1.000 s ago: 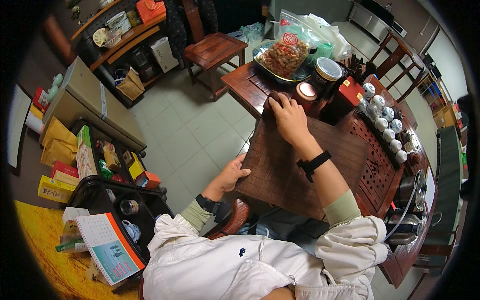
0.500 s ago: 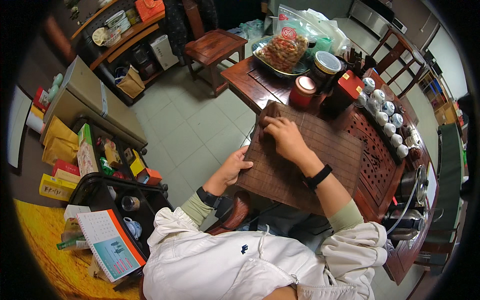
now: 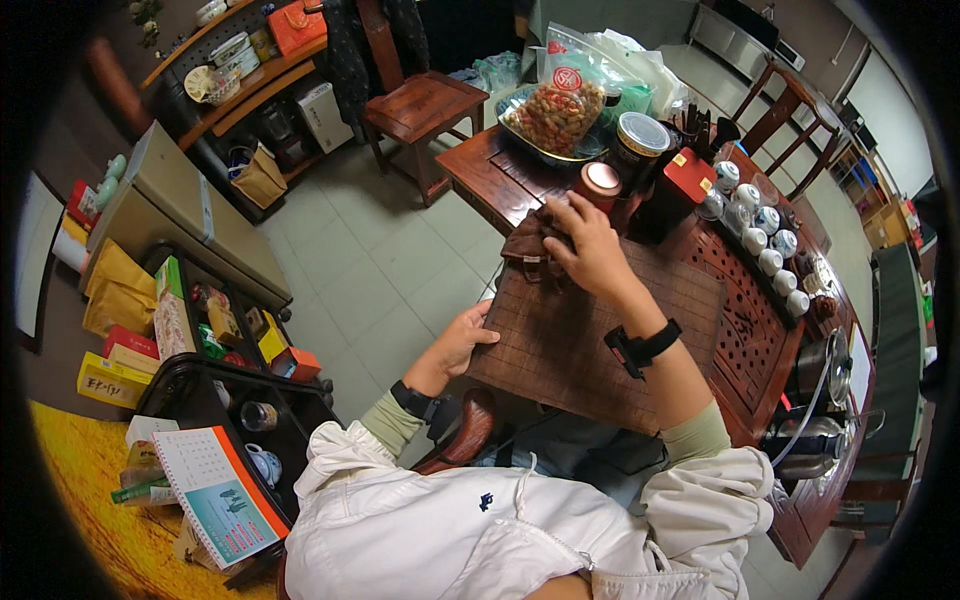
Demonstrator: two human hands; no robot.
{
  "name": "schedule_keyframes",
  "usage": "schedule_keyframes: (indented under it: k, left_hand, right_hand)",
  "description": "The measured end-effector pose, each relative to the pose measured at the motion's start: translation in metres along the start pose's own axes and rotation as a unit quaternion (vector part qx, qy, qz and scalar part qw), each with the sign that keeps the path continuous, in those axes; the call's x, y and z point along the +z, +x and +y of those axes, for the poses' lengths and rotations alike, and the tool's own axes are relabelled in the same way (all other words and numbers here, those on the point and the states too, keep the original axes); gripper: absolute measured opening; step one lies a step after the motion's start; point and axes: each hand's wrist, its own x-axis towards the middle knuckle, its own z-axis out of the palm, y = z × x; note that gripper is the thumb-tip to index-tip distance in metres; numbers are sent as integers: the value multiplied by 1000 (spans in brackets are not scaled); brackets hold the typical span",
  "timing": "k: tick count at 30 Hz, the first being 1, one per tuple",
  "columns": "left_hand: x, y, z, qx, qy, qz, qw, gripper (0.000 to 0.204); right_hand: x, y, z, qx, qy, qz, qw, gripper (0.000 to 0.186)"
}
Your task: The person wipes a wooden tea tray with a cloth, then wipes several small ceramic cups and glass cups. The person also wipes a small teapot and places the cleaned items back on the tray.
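A dark brown slatted mat (image 3: pixel 600 335), like a bamboo tea mat, lies tilted in front of me, its right part over the carved tea tray. Along its left edge, my left hand (image 3: pixel 466 338) grips it, thumb on top. My right hand (image 3: pixel 592 245) is at the mat's far left corner, fingers bent over a crumpled dark brown cloth (image 3: pixel 528 242). Some of the cloth is hidden under that hand. A red canister (image 3: pixel 599 184) with a pale lid stands just beyond it.
The wooden tea table (image 3: pixel 480 165) holds a bag of nuts (image 3: pixel 562 115), a lidded jar (image 3: pixel 643 135), a red box (image 3: pixel 688 175) and a row of small cups (image 3: pixel 769 262). A kettle (image 3: pixel 810 445) sits at right. Left are a calendar (image 3: pixel 222 495) and a black shelf (image 3: pixel 290 400).
My right hand has moved up and slightly right toward the mat's far edge, and more of the cloth shows beside it. My left hand keeps its hold, a little lower.
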Motion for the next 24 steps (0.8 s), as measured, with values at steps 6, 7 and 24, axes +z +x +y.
schedule_keyframes:
  k: [6,7,24]
  left_hand:
    - [3,-2,1,2,12,24,1000,69]
    - [4,-2,1,1,21,40,999,69]
    - [-7,8,-2,35,-67,2,997,56]
  right_hand:
    - [44,-3,1,20,-170,-62,983,68]
    - [47,-2,4,10,-158,-44,986,67]
    - [35,-75,-35,-130,13,-138,982,49]
